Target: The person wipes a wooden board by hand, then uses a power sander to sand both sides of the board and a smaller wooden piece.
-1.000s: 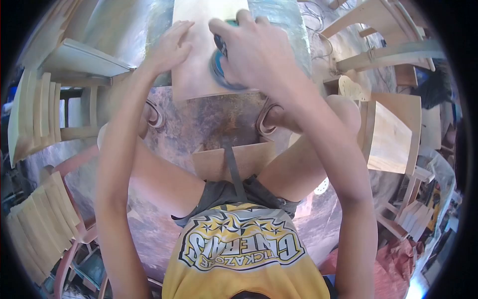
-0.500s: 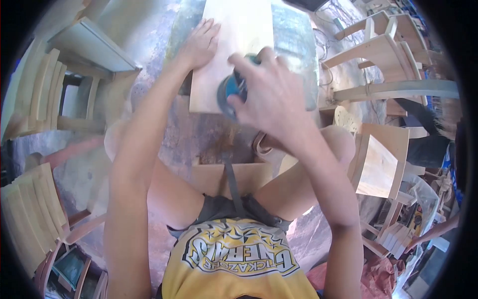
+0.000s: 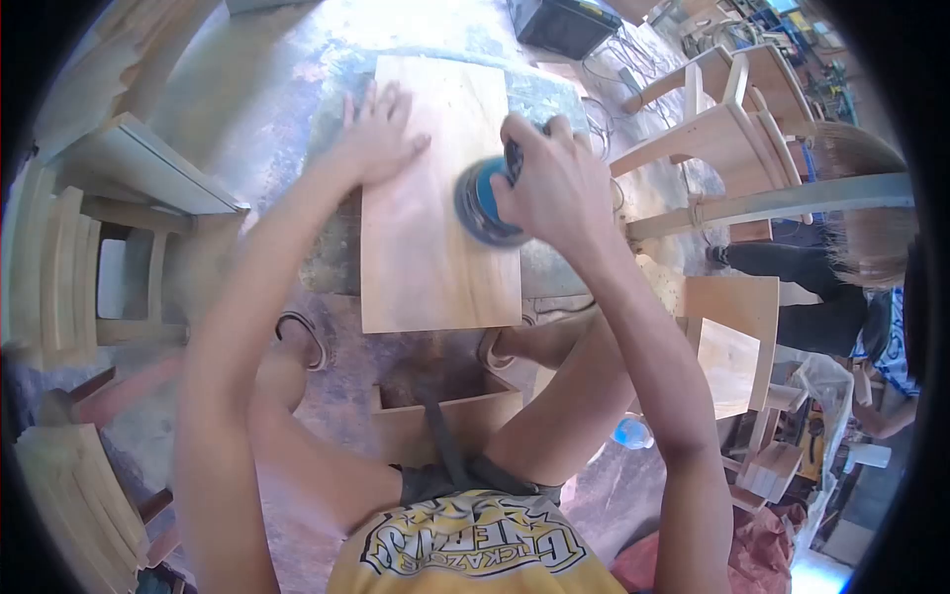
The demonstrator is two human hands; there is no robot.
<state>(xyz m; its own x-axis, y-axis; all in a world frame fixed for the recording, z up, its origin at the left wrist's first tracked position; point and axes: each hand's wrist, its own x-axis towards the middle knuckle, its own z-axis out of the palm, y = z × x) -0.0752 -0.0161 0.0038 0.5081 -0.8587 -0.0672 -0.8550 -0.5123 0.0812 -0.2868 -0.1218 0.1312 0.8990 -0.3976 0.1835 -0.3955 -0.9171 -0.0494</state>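
Observation:
A pale wooden board (image 3: 426, 257) lies flat on a worn work surface (image 3: 554, 109) in front of me. My left hand (image 3: 381, 139) rests with spread fingers on the board's left edge, near its far end. My right hand (image 3: 559, 178) grips a round teal and black orbital sander (image 3: 485, 203), its fingers wrapped over the top. The sander's disc sits on the board's right side, and its rim is blurred. Part of the sander is hidden beneath my palm.
An open wooden box (image 3: 445, 401) stands between my legs. Wooden chair frames (image 3: 712, 129) are at the right, near a horizontal beam (image 3: 772, 208) and another person (image 3: 831, 287). Stacked wood pieces (image 3: 74, 495) stand left. A black case (image 3: 564, 25) and cables lie beyond the board; a bottle (image 3: 631, 432) is near my leg.
My view has tilted and shifted, so the board's near end and far end both show now. The sander has moved to the board's right edge. My left hand's fingers are spread wider.

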